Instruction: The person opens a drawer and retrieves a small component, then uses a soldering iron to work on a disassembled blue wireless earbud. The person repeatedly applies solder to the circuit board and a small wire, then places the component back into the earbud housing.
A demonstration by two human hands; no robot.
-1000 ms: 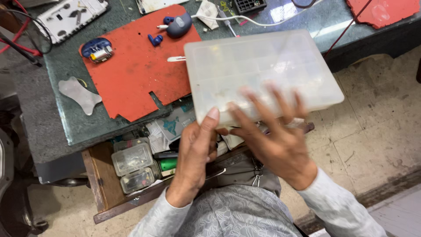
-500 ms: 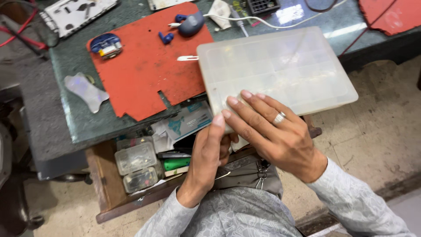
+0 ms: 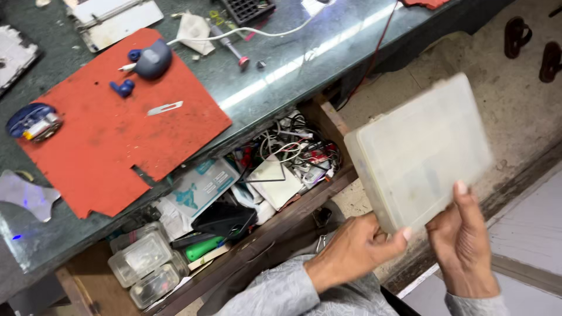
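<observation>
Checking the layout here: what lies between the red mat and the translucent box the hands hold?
In the head view, between the red mat and translucent box lie bare green tabletop and the open, cluttered drawer.

Dark green worktop above open cluttered wooden drawer; worn concrete floor; light glare on worktop.

Up and to the left of the hands runs a dark green workbench. On it lie a red mat, a white cable, a grey cloth and a black grid-like part, all well apart from the hands.
</observation>
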